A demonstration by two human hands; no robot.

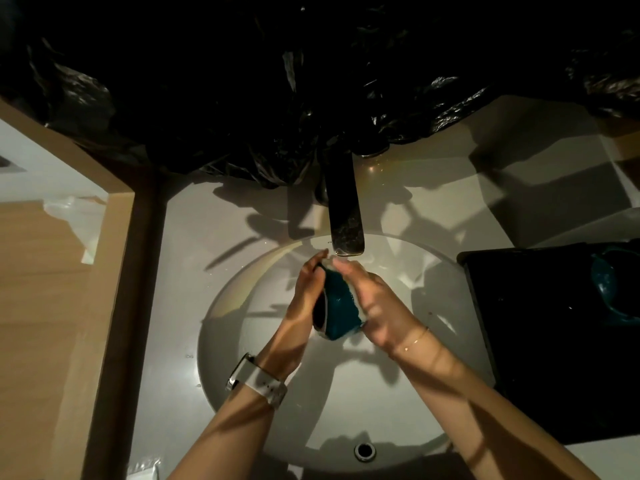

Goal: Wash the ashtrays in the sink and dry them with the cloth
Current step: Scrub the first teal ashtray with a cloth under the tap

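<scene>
Washing stage: the teal ashtray point(337, 301), tipped on edge just below the tap point(344, 216) and over the sink point(242, 393), sits between both hands; left hand point(306, 289) grips its rim, right hand point(375, 306) wraps its outside, possibly with a sponge.

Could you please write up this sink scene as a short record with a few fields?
setting: white round sink under a dark faucet
left hand: grips the teal ashtray, tilted on edge over the basin
right hand: presses a pale cloth or sponge on the ashtray
water flow: cannot tell
right of sink: dark tray with another teal ashtray
behind faucet: black plastic bag
</scene>
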